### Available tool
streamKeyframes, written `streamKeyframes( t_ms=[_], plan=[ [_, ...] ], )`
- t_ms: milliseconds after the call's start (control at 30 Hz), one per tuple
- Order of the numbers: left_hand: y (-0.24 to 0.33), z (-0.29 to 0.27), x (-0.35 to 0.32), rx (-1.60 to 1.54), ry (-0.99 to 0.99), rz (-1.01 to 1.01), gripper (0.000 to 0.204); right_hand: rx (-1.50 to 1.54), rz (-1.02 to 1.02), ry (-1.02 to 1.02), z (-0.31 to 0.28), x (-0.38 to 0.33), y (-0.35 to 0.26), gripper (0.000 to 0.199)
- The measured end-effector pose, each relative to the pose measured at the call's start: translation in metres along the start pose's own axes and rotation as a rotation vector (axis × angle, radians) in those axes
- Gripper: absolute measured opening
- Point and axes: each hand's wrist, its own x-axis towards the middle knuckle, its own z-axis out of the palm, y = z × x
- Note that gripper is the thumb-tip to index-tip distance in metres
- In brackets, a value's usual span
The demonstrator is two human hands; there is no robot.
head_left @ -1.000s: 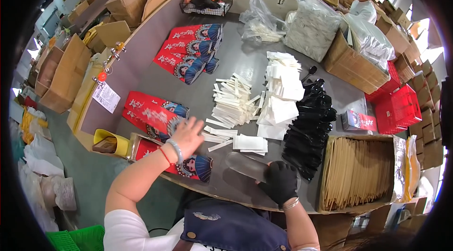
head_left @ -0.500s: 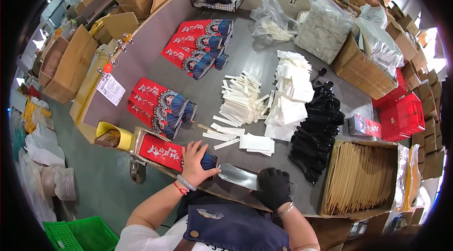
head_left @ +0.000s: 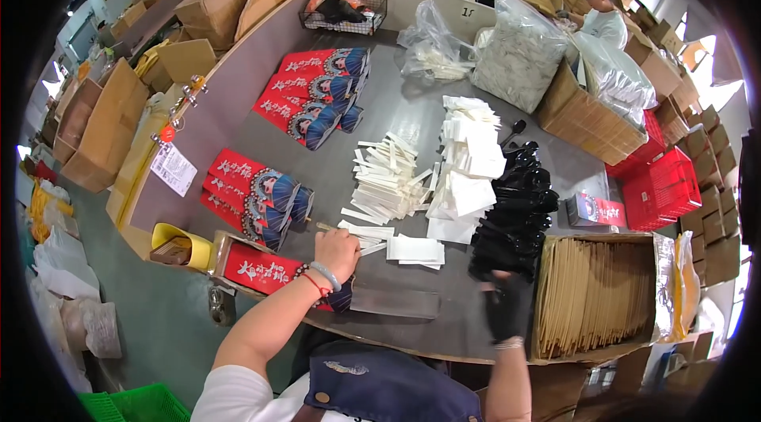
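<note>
My left hand (head_left: 337, 254), bare with a bracelet and a red string at the wrist, rests at the near end of the thin white paper strips (head_left: 384, 184). Its fingers are curled together; their tips are hidden. A black fingerless glove covers my right hand (head_left: 504, 307), smeared by motion beside the near end of the black plastic spoons (head_left: 517, 208). Between both hands a flat, clear, shiny sleeve (head_left: 395, 302) lies at the table's front edge. Partly under my left forearm, a red printed packet (head_left: 258, 270) with a blue end lies in an open carton. Folded white napkins (head_left: 415, 250) lie ahead.
Red and blue packets (head_left: 305, 93) lie in two fanned groups at the left. A carton of wooden chopsticks (head_left: 594, 295) stands at the right, with red baskets (head_left: 658, 188) behind it. At the back are a wire basket (head_left: 345, 11) and stuffed clear bags (head_left: 519, 49).
My left hand has left the red packet and moved forward to the white strips. The right hand has let go of the shiny sleeve and moved right toward the spoons.
</note>
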Motion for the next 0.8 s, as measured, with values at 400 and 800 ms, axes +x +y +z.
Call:
streamKeyframes(
  t_ms=[400, 800],
  plan=[
    [0.018, -0.004, 0.014, -0.147, -0.030, -0.064, 0.008, -0.609, 0.719, 0.081, -0.142, -0.038, 0.185, 0.035],
    [0.048, 0.025, 0.034, -0.224, 0.045, 0.194, 0.021, -0.660, 0.762, 0.291, -0.140, -0.043, 0.191, 0.031]
  ],
)
